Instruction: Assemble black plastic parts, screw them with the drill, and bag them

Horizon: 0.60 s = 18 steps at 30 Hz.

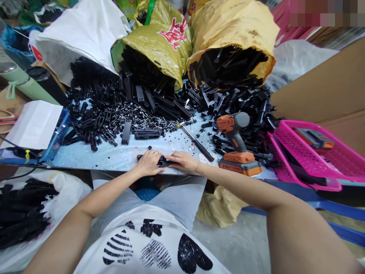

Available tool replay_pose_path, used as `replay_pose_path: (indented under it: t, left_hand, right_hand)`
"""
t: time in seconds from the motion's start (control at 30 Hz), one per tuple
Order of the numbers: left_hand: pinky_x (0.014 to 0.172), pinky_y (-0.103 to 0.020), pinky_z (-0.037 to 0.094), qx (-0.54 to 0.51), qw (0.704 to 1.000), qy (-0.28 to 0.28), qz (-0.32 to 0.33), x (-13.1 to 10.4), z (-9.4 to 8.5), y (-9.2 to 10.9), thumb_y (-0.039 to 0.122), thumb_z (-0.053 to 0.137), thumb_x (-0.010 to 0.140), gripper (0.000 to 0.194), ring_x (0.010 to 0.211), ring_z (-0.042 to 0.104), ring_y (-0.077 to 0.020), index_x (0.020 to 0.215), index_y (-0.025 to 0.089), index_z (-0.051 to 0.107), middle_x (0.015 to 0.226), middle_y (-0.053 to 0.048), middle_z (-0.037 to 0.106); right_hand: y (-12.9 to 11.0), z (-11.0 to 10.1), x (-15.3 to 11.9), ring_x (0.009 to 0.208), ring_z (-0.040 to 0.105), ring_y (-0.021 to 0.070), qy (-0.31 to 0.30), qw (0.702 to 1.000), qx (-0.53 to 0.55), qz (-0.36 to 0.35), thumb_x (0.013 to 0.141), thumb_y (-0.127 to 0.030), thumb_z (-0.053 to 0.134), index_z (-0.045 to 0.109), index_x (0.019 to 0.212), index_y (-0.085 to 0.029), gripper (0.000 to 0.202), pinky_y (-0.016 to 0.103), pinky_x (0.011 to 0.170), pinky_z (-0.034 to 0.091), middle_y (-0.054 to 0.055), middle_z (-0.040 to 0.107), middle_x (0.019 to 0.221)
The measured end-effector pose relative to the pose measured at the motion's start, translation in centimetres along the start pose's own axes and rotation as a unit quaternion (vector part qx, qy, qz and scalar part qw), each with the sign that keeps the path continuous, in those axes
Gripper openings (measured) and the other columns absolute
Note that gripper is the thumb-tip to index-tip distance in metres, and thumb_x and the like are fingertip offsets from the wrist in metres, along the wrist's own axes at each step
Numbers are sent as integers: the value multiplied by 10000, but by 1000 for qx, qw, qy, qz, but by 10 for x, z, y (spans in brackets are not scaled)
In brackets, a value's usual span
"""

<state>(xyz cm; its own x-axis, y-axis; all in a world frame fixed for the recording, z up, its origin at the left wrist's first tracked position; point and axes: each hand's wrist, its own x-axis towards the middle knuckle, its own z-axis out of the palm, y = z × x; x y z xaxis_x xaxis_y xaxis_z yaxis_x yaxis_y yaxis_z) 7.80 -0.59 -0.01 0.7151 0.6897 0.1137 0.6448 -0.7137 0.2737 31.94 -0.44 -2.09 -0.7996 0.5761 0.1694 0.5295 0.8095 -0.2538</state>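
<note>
At the table's front edge, my left hand (148,163) lies over the left part of a long black plastic part (164,161), its fingers closed around it. From the other side my right hand (183,160) grips the right end of the same part. My palms and fingers hide much of its shape. Just beyond my hands lies another black plastic assembly (147,133), beside an upright-lying slotted black piece (126,131). A hammer (196,142) with a black handle rests to the right, and an orange cordless drill (235,142) stands on its battery.
Three sacks, white (82,34), olive (156,45) and yellow (234,26), spill black parts onto the table. Loose screws (137,116) lie among them. Pink baskets (313,152) stand right, a blue tray (58,139) left. An open sack (65,186) sits low at left.
</note>
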Motion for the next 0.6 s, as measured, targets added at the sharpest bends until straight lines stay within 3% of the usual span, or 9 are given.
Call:
replay_pose_path:
  t: [0.17, 0.23, 0.33, 0.4, 0.5, 0.6]
  left_hand:
    - [821, -382, 411, 9, 1000, -9, 5, 1, -3, 2, 462, 611, 800, 454, 986, 520, -282, 1090, 121, 536, 1026, -133, 585]
    - [820, -379, 409, 38, 999, -10, 11, -3, -5, 2, 441, 580, 833, 470, 986, 529, -278, 1158, 109, 508, 1063, -142, 589]
    - [773, -370, 419, 98, 995, 0, 18, -12, -9, -1, 427, 490, 893, 459, 952, 556, -277, 1201, 86, 498, 1055, -165, 607]
    - [708, -342, 428, 106, 994, 10, 17, -19, -14, -6, 448, 421, 918, 420, 874, 585, -263, 1039, 82, 589, 922, -157, 640]
    - [594, -305, 417, 59, 997, 44, 14, -33, -32, -9, 514, 309, 933, 524, 690, 598, -218, 734, 133, 609, 683, -114, 626]
    - [531, -294, 406, -78, 991, 80, 72, -54, -63, 4, 549, 161, 940, 624, 567, 563, -175, 649, 181, 573, 574, -73, 583]
  right_hand:
    - [2, -5, 2, 806, 565, 167, -17, 1000, -6, -21, 955, -417, 386, 489, 1304, -137, 459, 269, 709, 443, 89, 618, 870]
    - [0, -7, 0, 803, 566, 171, -30, 999, -32, 21, 938, -473, 400, 514, 1272, -142, 484, 261, 684, 423, 92, 621, 875]
    - [-9, -15, -3, 723, 563, 183, -52, 986, -103, 122, 870, -614, 423, 637, 1010, -107, 568, 255, 618, 380, 102, 622, 784]
    - [-21, -25, -3, 648, 545, 175, -55, 980, -129, 142, 847, -669, 394, 638, 782, -112, 612, 257, 583, 349, 92, 598, 685]
    - [-48, -51, 2, 560, 497, 149, -25, 993, -86, 78, 841, -702, 340, 572, 635, -152, 631, 260, 538, 309, 55, 538, 590]
    - [-79, -81, 9, 496, 439, 127, 21, 998, 42, -40, 840, -696, 353, 532, 623, -184, 585, 265, 499, 288, 12, 465, 538]
